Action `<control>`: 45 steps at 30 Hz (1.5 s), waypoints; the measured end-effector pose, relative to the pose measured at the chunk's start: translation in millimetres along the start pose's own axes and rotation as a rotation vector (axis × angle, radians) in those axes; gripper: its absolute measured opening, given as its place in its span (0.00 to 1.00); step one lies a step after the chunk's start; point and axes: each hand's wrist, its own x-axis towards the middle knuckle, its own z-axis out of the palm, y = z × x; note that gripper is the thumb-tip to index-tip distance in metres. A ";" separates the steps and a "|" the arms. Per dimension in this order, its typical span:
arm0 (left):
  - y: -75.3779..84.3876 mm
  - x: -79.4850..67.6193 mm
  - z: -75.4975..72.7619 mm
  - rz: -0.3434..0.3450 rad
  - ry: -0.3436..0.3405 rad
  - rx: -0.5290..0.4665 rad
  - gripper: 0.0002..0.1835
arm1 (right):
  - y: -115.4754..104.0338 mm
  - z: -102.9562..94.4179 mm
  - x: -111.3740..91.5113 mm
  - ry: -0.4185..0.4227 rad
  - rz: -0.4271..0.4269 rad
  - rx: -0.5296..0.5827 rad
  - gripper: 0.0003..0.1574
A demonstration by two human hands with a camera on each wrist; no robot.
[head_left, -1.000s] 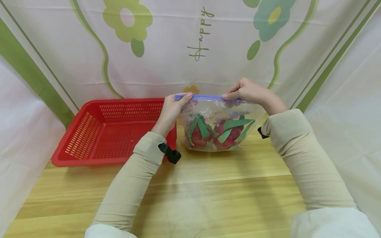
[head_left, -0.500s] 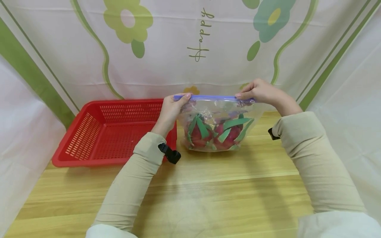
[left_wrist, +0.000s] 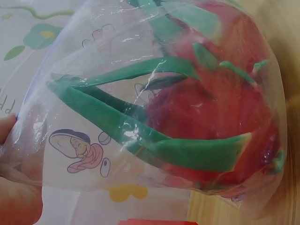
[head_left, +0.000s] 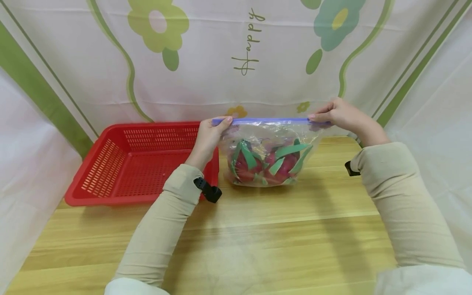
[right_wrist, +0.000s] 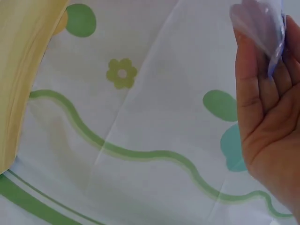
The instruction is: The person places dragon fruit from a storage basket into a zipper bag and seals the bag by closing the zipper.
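Observation:
A clear zip bag [head_left: 265, 135] with a purple zip strip along its top stands on the table in the head view. Inside lie two red dragon fruits [left_wrist: 211, 112] with green leaf-like scales, seen close in the left wrist view. My left hand [head_left: 208, 137] pinches the strip's left end between thumb and fingers. At the strip's right end, my right hand [head_left: 346, 116] pinches it too. In the right wrist view the bag's corner [right_wrist: 269, 42] lies against the fingers. The strip is stretched level between both hands, and its edges look pressed together.
Left of the bag stands a red plastic basket [head_left: 145, 198] with slotted sides and nothing in it. My left forearm crosses in front of its right end. The wooden table [head_left: 239, 246] backs onto a white flowered cloth [head_left: 206, 82].
My right hand has slid rightward along the purple strip, from past its middle to its right end. The left hand keeps its hold and has shifted slightly left. The basket has not moved.

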 end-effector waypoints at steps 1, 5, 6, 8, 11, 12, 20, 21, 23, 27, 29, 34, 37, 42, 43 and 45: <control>-0.4 0.2 -0.6 -0.006 0.008 0.022 0.18 | 2.8 -1.5 -0.5 0.002 0.009 0.001 0.27; -1.8 0.9 -1.8 -0.017 0.032 0.084 0.19 | 13.1 -6.2 -2.3 0.011 0.041 0.003 0.31; -2.4 1.6 -1.5 -0.013 0.039 0.090 0.19 | 14.9 -6.4 -2.4 0.016 0.043 0.001 0.32; -3.7 2.8 0.4 -0.006 0.054 0.080 0.19 | 17.1 -5.1 -2.6 0.026 0.045 -0.010 0.33; -7.3 4.5 5.0 0.022 0.086 0.079 0.18 | 20.0 -0.6 -2.0 0.038 0.046 -0.008 0.34; -9.2 4.9 6.7 0.033 0.096 0.086 0.18 | 21.3 1.6 -1.8 0.041 0.046 -0.005 0.35; -30.1 0.3 16.9 0.046 0.113 0.160 0.17 | 40.8 26.5 0.0 0.026 0.047 0.112 0.32; -32.8 -0.7 18.3 0.045 0.118 0.175 0.17 | 43.7 30.5 0.6 0.030 0.047 0.138 0.31; -37.2 -3.1 21.9 0.051 0.134 0.213 0.17 | 49.0 39.0 1.6 0.030 0.040 0.169 0.28; -45.0 -6.9 29.7 0.086 0.168 0.282 0.17 | 57.5 56.7 2.4 0.023 0.008 0.218 0.25; -48.8 -8.6 33.5 0.083 0.166 0.291 0.17 | 59.9 65.7 2.1 0.024 -0.004 0.222 0.25; -58.5 -12.4 40.0 0.035 0.129 0.308 0.24 | 60.9 86.5 -0.9 0.008 -0.013 0.188 0.35; -62.4 -14.0 41.7 0.000 0.133 0.323 0.30 | 56.9 97.7 -5.5 -0.037 0.011 0.184 0.42; -64.2 -15.6 41.6 -0.124 0.097 0.342 0.35 | 51.4 110.0 -13.0 -0.179 0.107 0.258 0.50; -64.4 -15.9 41.4 -0.151 0.081 0.347 0.36 | 51.6 110.9 -14.0 -0.207 0.118 0.283 0.51; -63.7 -17.5 41.1 -0.191 0.050 0.355 0.36 | 52.7 111.6 -15.0 -0.241 0.113 0.310 0.53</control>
